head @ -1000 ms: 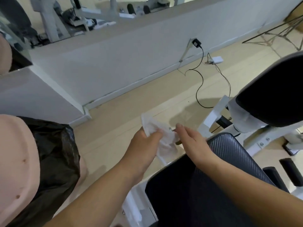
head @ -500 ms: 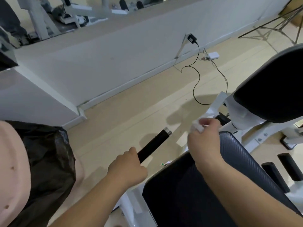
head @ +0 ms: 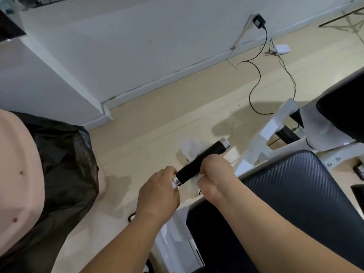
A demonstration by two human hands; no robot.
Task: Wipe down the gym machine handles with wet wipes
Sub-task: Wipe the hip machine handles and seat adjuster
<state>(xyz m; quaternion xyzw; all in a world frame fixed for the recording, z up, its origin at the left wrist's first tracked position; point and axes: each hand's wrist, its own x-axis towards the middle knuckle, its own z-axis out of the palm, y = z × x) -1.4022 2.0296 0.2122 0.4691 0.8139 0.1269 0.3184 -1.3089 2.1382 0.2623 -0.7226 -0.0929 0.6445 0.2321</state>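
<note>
Head view, looking down. My left hand grips the near end of the handle, its fingers curled round the bar at the silver collar. My right hand closes over the middle of the same bar, with the wet wipe pinned between my curled fingers and the black grip. One crumpled flap of the wipe sticks out on the far side of the bar, and a smaller white edge shows beneath my knuckles. The two hands sit near each other, with a short stretch of bare black grip between them.

The handle slants up and to the right. Its chrome end cap is free beyond my right hand, above the beige floor.

The textured black seat pad lies under my right forearm. The white frame rises behind it, beside a second black pad at the right edge. A bin lined with a black bag stands at the left. A black cable loops across the floor from a plug on the wall, near a white adapter.
</note>
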